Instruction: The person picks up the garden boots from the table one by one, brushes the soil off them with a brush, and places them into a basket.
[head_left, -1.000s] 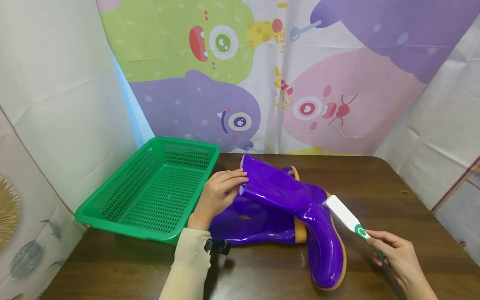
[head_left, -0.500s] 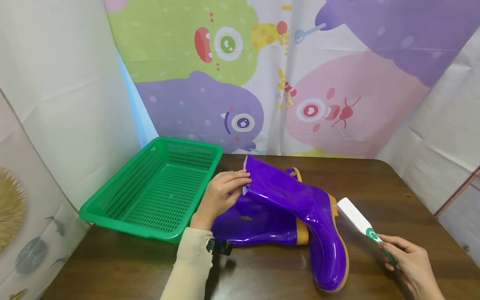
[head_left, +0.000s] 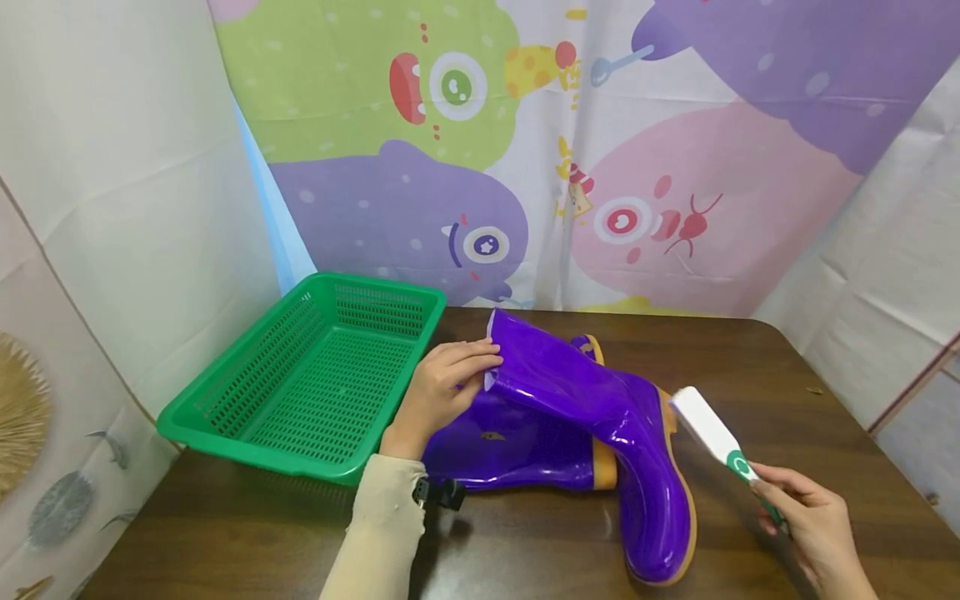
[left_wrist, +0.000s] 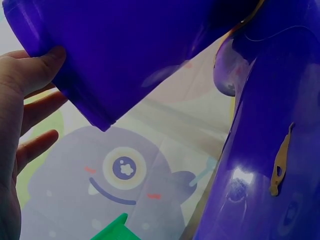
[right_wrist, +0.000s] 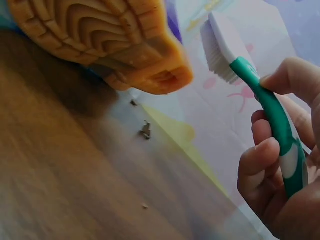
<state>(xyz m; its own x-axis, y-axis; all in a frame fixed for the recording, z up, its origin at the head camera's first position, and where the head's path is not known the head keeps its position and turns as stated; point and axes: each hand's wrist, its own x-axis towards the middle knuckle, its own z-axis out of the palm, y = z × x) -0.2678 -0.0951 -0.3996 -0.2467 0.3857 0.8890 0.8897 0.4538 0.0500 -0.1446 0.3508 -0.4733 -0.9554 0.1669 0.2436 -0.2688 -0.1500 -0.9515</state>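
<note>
The left hand [head_left: 438, 385] reaches forward from a beige sleeve [head_left: 378, 533], thumb and fingers pinching the rim of the upper purple boot [head_left: 592, 408]. The right hand [head_left: 806, 521], right of that boot's heel, curls around a brush handle [head_left: 757, 492].

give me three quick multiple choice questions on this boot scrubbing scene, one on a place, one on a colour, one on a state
1. Where is the green basket?
A. on the table's left side, beside the left hand
B. on top of the boots
C. at the table's right edge

2. What colour is the sole of the upper boot?
A. black
B. white
C. orange

3. How is the brush held?
A. lying loose on the table
B. gripped by its green handle in the right hand
C. pinched by its bristles

Answers: 1 A, the head view shows it left of the boots. 2 C, the right wrist view shows orange tread. 3 B, fingers curl round the handle.
</note>
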